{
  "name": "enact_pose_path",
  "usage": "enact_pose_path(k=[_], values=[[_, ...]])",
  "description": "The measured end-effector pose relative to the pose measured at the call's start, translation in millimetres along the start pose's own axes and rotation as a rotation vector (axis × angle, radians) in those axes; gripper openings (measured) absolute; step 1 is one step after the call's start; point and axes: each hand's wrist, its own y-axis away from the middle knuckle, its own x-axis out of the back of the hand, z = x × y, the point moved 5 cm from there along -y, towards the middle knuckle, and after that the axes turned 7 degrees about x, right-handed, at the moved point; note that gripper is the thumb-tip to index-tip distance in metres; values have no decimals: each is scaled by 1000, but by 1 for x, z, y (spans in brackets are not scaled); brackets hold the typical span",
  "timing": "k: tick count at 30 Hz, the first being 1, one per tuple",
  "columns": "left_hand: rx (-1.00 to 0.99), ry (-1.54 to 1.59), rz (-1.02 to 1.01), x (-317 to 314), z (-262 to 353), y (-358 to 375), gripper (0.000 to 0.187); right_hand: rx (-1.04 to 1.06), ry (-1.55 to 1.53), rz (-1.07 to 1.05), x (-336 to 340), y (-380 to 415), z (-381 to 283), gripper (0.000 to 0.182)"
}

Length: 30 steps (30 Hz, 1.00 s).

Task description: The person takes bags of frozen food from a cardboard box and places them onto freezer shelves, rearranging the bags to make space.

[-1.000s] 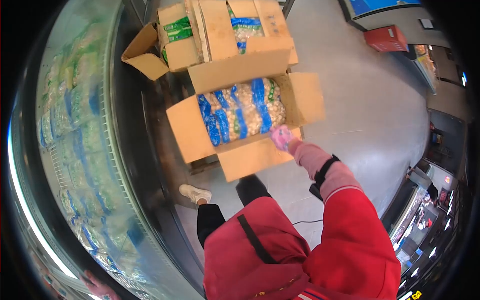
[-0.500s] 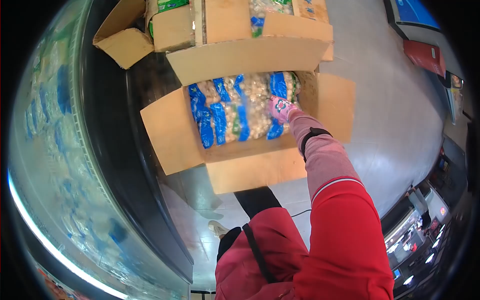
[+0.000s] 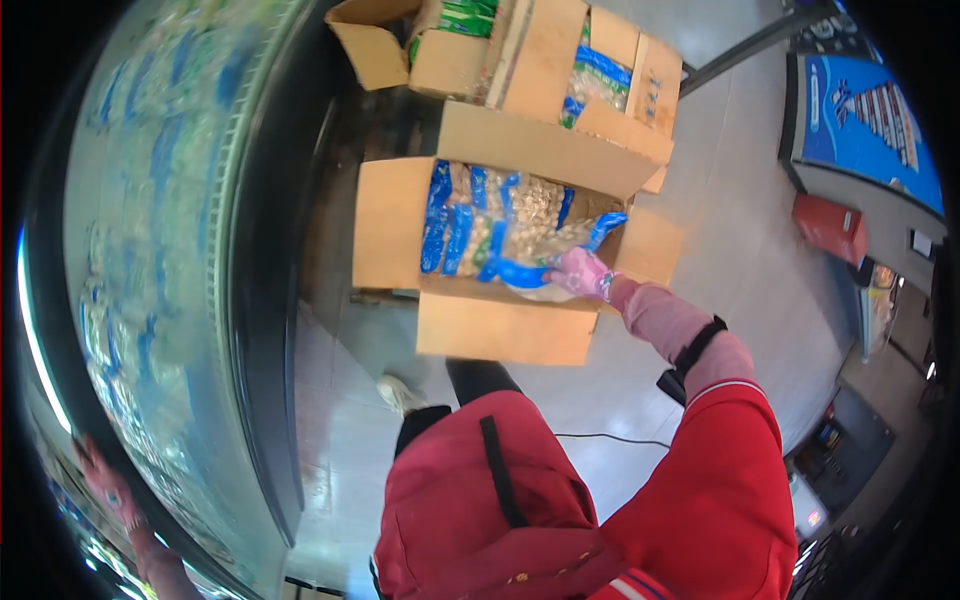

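Observation:
My right hand (image 3: 582, 274), in a pink patterned glove, is closed on a clear bag (image 3: 560, 240) with blue printed ends and small pale round pieces inside. The bag lies tilted at the near right of an open cardboard box (image 3: 505, 328). Beside it in the box are several similar bags (image 3: 460, 225). At the far left edge my left hand (image 3: 108, 485), also in a pink glove, is by the rim of a freezer (image 3: 160, 300). Its fingers look stretched out, though they are blurred, and nothing shows in them.
More open cartons (image 3: 540, 60) with green and blue bags stand behind the box. The glass freezer, full of bags, runs along the left. A red box (image 3: 830, 228) and a blue-fronted cabinet (image 3: 865, 120) are at the right. A black cable (image 3: 615, 436) crosses the floor.
My right hand has moved toward the near side of the box and pulled one bag up and askew. My left hand has come into view at the far left. The view has shifted.

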Motion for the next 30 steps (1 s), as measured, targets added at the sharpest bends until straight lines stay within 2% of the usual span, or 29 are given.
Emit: enact_pose_path(k=[1, 2, 3, 4, 5, 6, 7, 8, 9, 10, 11, 12, 13, 14, 15, 16, 18, 19, 20, 21, 22, 24, 26, 28, 29, 30], values=[[-22, 26, 20, -8, 15, 5, 53, -47, -206, 40, 10, 12, -30, 34], [-39, 54, 49, -12, 31, 11, 53, -30, -172, 38, 12, 20, -53, 34], [-59, 58, 2, -11, 56, 21, 54, 19, -366, 236, 22, 23, -75, 34], [-17, 16, 58, -13, 64, 24, 55, 77, -567, 428, 33, 29, -96, 35], [-78, 91, 83, -13, 81, 31, 53, 118, -532, 427, 47, 37, -128, 35], [-129, 247, 38, -3, 119, 45, 51, 113, -871, 393, 64, 44, -162, 38], [-306, 263, 192, 0, 123, 48, 54, 104, -1209, 333, 72, 45, -195, 42], [-268, 276, 180, -1, 118, 51, 59, 292, -1485, 384, 76, 35, -223, 48], [-369, 300, 242, 10, 132, 58, 62, 408, -1669, 338, 93, 36, -263, 50], [-310, 337, 272, 16, 144, 69, 65, 519, -1847, 285, 111, 43, -305, 52], [-360, 548, 155, 18, 159, 81, 63, 566, -1897, 272, 121, 40, -330, 53], [-454, 633, 146, 29, 179, 96, 62, 605, -1870, 239, 134, 43, -364, 53], [-472, 655, 69, 43, 199, 108, 65, 718, -1906, 204, 150, 48, -403, 56], [-432, 1024, -144, 34, 210, 111, 68, 825, -1946, 166, 163, 56, -437, 58], [-66, 1777, -601, 14, 225, 128, 69, 1029, -1926, -18, 175, 66, -469, 67], [112, 1855, -976, 3, 249, 156, 71, 1063, -1908, -64, 181, 94, -477, 67], [131, 1800, -1138, 50, 301, 180, 67, 941, -1493, 227, 206, 137, -520, 74], [103, 1931, -1272, 62, 306, 175, 65, 966, -1269, 184, 219, 152, -552, 76], [76, 2051, -1416, 76, 301, 166, 63, 1059, -979, 135, 231, 148, -569, 66], [59, 2066, -1378, 88, 289, 152, 63, 1025, -883, 24, 239, 153, -598, 60], [3, 2096, -1236, 98, 269, 128, 61, 976, -783, -84, 246, 154, -635, 55], [-93, 2130, -972, 83, 212, 45, 59, 901, -613, -56, 256, 93, -709, 50], [-133, 2130, -890, 106, 181, 5, 62, 993, -440, 75, 278, 59, -733, 49], [-91, 1861, -447, 135, 151, -31, 68, 1248, -879, -96, 283, 36, -775, 57], [21, 1757, -370, 143, 144, -40, 77, 1154, -919, -65, 279, 14, -777, 70], [17, 1748, -363, 149, 144, -41, 77, 1058, -961, -31, 272, -5, -770, 83]])
